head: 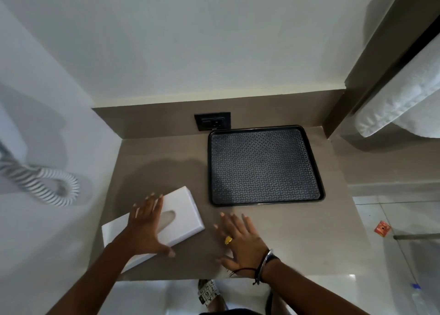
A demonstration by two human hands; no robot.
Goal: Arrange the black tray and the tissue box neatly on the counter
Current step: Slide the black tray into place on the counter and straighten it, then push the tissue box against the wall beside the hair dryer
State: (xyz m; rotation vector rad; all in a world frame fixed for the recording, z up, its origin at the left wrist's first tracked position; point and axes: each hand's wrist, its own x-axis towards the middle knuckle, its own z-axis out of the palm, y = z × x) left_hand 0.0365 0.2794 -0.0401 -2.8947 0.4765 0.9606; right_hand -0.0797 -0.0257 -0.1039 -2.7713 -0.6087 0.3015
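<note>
A black tray [265, 203] with a patterned grey inside lies flat at the back right of the brown counter [164, 162], close to the back wall. A white tissue box [185, 210] lies skewed at the counter's front left, its oval slot facing up and its near end past the left edge. My left hand [146, 226] rests flat on top of the box, fingers spread, thumb at the box's near side. My right hand [240, 241] lies flat on the bare counter right of the box, just in front of the tray, holding nothing.
A black wall socket [212, 121] sits in the backsplash behind the tray. A white coiled cord [47, 184] hangs on the left wall. White bedding [402, 100] is at the right. The tiled floor holds an orange packet [382, 229]; my sandalled foot [209, 293] shows below the counter.
</note>
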